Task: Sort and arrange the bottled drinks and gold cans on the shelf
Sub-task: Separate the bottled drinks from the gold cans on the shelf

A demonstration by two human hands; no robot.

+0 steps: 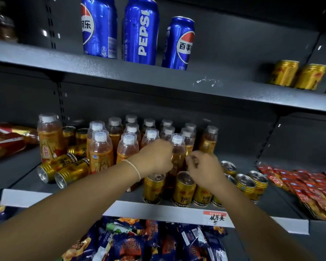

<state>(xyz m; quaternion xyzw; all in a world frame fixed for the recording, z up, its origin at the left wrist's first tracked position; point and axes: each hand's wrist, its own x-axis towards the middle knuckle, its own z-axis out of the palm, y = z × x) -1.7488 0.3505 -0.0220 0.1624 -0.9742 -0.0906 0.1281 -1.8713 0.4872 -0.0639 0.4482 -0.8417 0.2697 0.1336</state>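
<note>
Fronting the bottle (177, 146) in the left hand (154, 157): upright gold cans (183, 189).

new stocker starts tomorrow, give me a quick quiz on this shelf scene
1. True or false: the blue Pepsi cans lie on their sides.
2. Fill in: the two gold cans at front left lie on their ___.
3. What does the left grip hold? A a gold can; B a white-capped bottle; C a snack bag.
Key: 1 false, they stand upright; 2 sides; 3 B.
</note>
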